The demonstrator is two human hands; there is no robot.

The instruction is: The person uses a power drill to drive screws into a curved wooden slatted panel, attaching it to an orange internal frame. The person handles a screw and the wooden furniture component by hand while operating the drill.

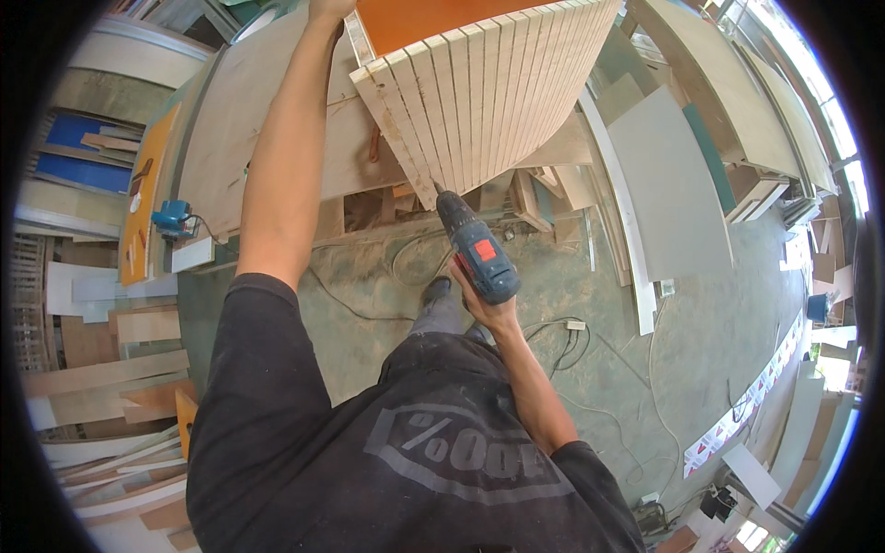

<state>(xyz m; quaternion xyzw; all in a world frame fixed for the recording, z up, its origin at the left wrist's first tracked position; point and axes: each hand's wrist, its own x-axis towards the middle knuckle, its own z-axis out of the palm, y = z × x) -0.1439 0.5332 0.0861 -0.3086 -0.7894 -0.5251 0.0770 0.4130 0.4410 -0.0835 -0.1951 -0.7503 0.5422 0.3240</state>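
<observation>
My right hand [496,311] is wrapped round the handle of a dark blue cordless drill [477,251] with a red patch. The drill points up and away from me. Its tip is at the near lower corner of a pale wooden panel [489,83] with many parallel grooves; whether it touches the wood I cannot tell. An orange surface [415,20] lies behind the panel's upper edge. My left arm stretches far forward, and my left hand [330,7] is at the panel's far left edge, cut off by the top of the picture, its fingers hidden.
The panel rests on a wooden workbench [221,138]. A blue power tool [173,218] with a cord sits at the bench's left end, by a yellow board [152,189]. Cables [572,336] run over the dusty floor. Stacked boards [664,175] stand at right, timber offcuts [138,387] at left.
</observation>
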